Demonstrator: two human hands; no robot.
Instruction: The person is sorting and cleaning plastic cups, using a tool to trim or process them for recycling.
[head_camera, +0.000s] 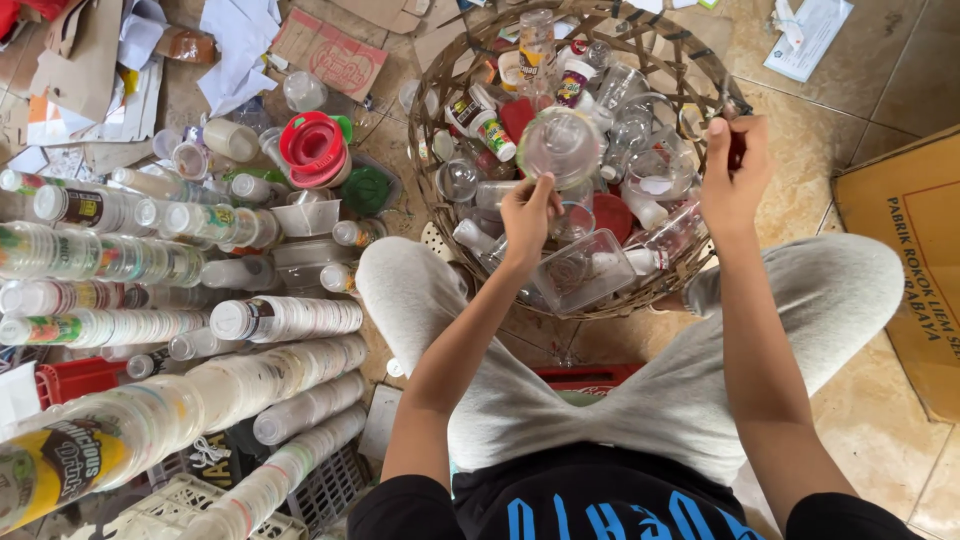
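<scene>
My left hand (527, 213) holds a clear plastic cup (560, 145) by its rim, tilted above a round woven basket (690, 275). My right hand (734, 175) grips the basket's far right rim, fingers closed over the weave. The basket is full of clear plastic cups, small bottles (481, 122) with coloured labels and a clear rectangular tub (583, 270). I sit cross-legged in grey trousers, with the basket between my knees.
Long stacks of nested plastic cups (285, 318) lie in rows on the floor at left. A red lid stack (313, 150) and loose cups sit behind them. Cardboard (915, 260) lies at right, paper scraps at top left, plastic crates (180, 505) at bottom left.
</scene>
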